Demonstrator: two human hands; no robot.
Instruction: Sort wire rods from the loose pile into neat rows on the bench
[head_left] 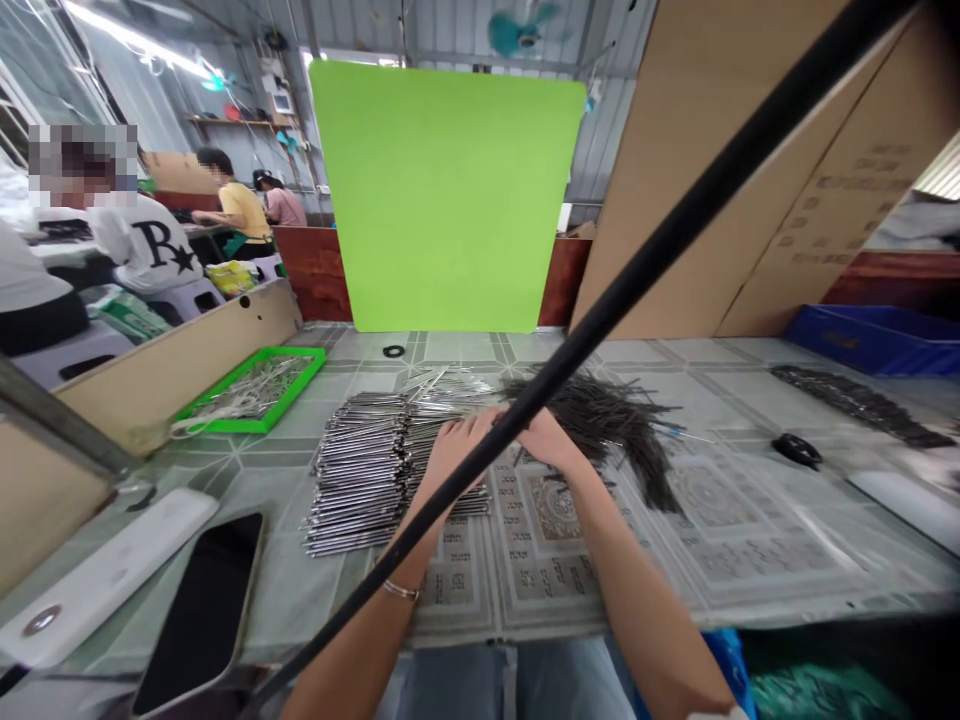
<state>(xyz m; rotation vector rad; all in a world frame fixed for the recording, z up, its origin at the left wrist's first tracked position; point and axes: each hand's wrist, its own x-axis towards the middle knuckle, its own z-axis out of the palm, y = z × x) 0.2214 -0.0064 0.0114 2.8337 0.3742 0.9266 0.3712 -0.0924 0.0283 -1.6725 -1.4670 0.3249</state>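
My left hand (463, 445) lies over the right part of the stacked thin metal rods (356, 470), its fingers bent together. Close beside it, my right hand (546, 438) reaches the near left edge of a loose pile of thin black sticks (600, 410), fingers closed. The two hands nearly meet at the fingertips. A black bar (592, 330) crosses the view in front of them and covers the fingertips, so what they hold is hidden. Loose silvery rods (446, 385) lie just beyond my left hand.
A green tray (319, 365) of metal pieces stands at the left. A phone (202, 600) and a white device (112, 580) lie near-left. A blue bin (862, 335), black strips (855, 400) and a black coil (796, 450) sit at the right. A green board (450, 200) rises behind; people sit far left.
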